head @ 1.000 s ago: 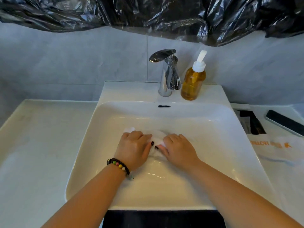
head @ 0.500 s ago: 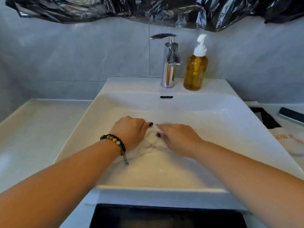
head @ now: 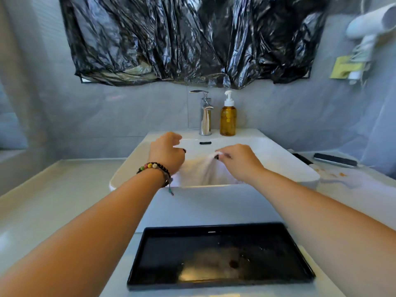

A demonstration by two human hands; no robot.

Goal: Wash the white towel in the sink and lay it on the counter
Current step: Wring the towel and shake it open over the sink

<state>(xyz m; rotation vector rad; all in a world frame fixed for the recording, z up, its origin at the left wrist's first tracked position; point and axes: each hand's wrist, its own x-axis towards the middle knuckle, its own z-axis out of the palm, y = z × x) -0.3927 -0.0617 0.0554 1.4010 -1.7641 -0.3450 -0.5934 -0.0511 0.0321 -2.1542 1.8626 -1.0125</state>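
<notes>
Worktop (head: pixel 53 189): pale, running either side of the sink and in front of it.

Black plastic sheet (head: pixel 192 39): crinkled, hung on the wall well above the sink.

Sink (head: pixel 289 166): white, rectangular basin, raised on the worktop; serves as landmark for all entries below.

Black tray (head: pixel 220 256): glossy, flat on the worktop just in front of the sink.

White towel (head: pixel 201 170): inside the sink, near its front wall, partly lifted, one bunched corner pulled up toward the right side of the sink; blurred, folds hard to read.

Left hand (head: pixel 167 153): over the left half of the sink, fingers curled, thumb forward; grip not clear, cannot tell whether cloth is caught under it. Beaded bracelet (head: pixel 154 167) on the wrist.

Right hand (head: pixel 237 160): over the right half of the sink, grip pinched on the raised corner of the white towel.

Hair dryer (head: pixel 370 24): white, wall-mounted, high to the right of the sink.

Tap (head: pixel 204 114): chrome, upright on the back ledge of the sink.

Soap bottle (head: pixel 228 116): amber, white pump, just right of the tap on the same ledge.

Dark flat object (head: pixel 335 160): on the worktop right of the sink.
</notes>
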